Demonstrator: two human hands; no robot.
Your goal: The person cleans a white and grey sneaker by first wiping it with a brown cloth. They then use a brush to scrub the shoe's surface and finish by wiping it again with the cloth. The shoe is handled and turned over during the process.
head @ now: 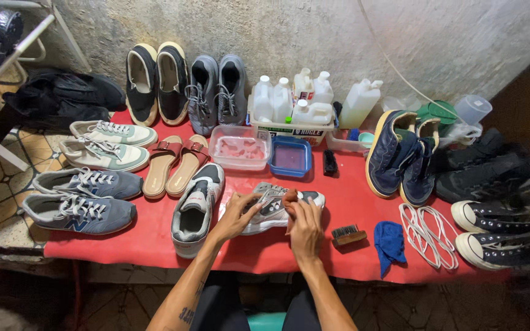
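Left hand [238, 211] clamped on the side of a grey-and-white sneaker [271, 208] lying mid-worktop [351, 202], fingers curled over its laces. Right hand [305, 224] closed around a brown brush [289, 199], pressing it against the sneaker's upper. Both forearms angled inward from below. Matching sneaker [196, 208] just left. Behind, a clear plastic tub [240, 147] holding pinkish water, a blue square tray [291, 157] beside it, a box [289, 130] packed with white bottles. To the right, bristle brush [348, 234], blue cloth [391, 244], white laces [427, 236].
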